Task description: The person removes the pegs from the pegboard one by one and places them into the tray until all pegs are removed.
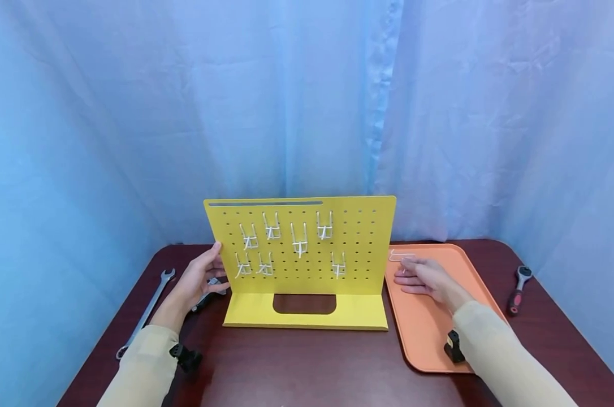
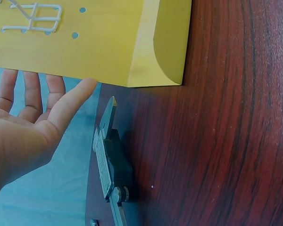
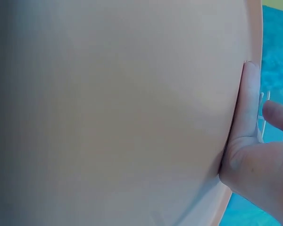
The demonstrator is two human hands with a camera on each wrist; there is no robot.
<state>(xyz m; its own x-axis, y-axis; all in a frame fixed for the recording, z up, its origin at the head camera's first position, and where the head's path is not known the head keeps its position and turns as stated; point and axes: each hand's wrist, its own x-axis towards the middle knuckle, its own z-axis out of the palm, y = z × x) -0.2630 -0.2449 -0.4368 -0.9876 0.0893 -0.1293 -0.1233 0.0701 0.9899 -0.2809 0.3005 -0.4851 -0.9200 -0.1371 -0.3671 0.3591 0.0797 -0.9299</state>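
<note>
A yellow pegboard (image 1: 307, 271) stands upright on its base, with several white wire hooks (image 1: 299, 244) on its front. My left hand (image 1: 200, 277) is at the board's left edge, its fingers fairly straight. In the left wrist view three fingertips go out of sight behind that edge, and another fingertip (image 2: 89, 84) shows in front. Over the far part of an orange tray (image 1: 429, 345), my right hand (image 1: 426, 277) pinches a white wire hook (image 1: 400, 256). Part of this hook (image 3: 265, 115) shows beside the thumb in the right wrist view, where a finger lies along the tray.
A caliper (image 2: 113, 160) lies on the dark wooden table (image 1: 307, 367), partly hidden by my left hand in the head view. Farther left lies a combination wrench (image 1: 146, 311). A ratchet (image 1: 518, 291) lies right of the tray. Pale curtains (image 1: 286, 113) hang behind the table.
</note>
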